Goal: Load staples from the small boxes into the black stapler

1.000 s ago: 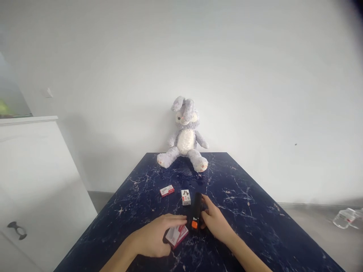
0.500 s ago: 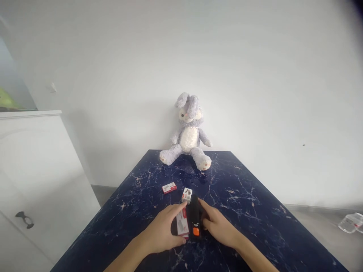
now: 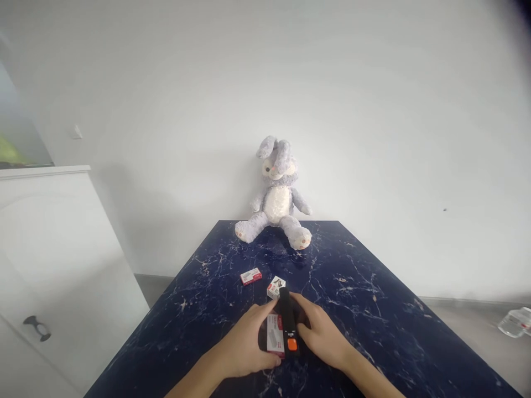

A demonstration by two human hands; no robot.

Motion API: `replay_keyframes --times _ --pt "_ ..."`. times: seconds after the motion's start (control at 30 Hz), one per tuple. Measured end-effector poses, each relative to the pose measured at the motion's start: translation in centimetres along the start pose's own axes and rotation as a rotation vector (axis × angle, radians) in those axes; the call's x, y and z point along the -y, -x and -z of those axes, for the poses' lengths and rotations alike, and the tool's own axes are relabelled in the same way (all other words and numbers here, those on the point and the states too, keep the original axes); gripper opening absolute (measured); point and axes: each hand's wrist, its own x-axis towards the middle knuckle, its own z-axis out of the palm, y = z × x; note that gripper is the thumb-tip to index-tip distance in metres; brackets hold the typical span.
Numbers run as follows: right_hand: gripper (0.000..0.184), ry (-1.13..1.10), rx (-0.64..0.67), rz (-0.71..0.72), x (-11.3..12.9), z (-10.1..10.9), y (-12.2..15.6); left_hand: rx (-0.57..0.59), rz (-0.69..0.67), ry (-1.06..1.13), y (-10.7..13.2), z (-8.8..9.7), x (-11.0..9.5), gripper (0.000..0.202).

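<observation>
On the dark blue marbled table (image 3: 373, 326) my left hand (image 3: 244, 348) grips a red and white staple box (image 3: 275, 335), holding it flat against a black stapler with an orange button (image 3: 289, 324). My right hand (image 3: 321, 331) wraps around the stapler from the right side. Just beyond the stapler lie two more small boxes: a white one (image 3: 275, 287) touching the stapler's far tip, and a red one (image 3: 251, 276) further left.
A grey plush rabbit (image 3: 275, 202) sits at the table's far edge against the white wall. A white cabinet (image 3: 53, 265) with a dark handle stands to the left. A clear plastic bottle (image 3: 514, 321) lies on the floor at the right.
My left hand has brought the staple box from lying to the left of the stapler to lying flat beside it. The camera has shifted slightly.
</observation>
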Motion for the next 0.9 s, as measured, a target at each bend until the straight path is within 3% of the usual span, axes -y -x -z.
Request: replay_keyframes --times 0.2,0.27,0.37,0.43,0.5,0.63,0.77,0.9 --pt "0.065 0.002 -0.01 0.029 0.3 0.3 -0.1 0.078 -0.07 0.11 0.4 0.4 0.8 0.114" --pt "0.053 0.033 -0.047 0.038 -0.1 0.3 -0.2 0.053 -0.121 0.175 0.1 0.7 1.4 0.097" --pt "0.045 0.041 -0.07 0.018 -0.7 0.3 -0.3 -0.26 -0.122 0.08 -1.4 1.6 3.1 0.05" --pt "0.045 0.044 -0.073 0.015 -1.0 0.1 -0.4 -0.523 -0.063 -0.158 -3.2 2.5 4.5 0.04" --pt "0.043 0.056 -0.084 0.024 -1.0 0.1 -0.4 -0.602 0.003 -0.4 -5.1 3.3 5.6 0.04" --pt "0.038 0.063 -0.097 0.023 -0.6 0.2 -0.5 -0.543 -0.025 -0.492 -6.8 3.5 5.9 0.026" --pt "0.033 0.012 -0.036 -0.047 -0.8 0.6 -0.5 -0.52 -0.091 -0.479 -4.2 2.5 4.6 0.013" --pt "0.03 -0.105 0.032 -0.105 -1.1 0.9 -0.5 -0.33 -0.171 -0.382 -1.5 2.7 3.8 0.026"
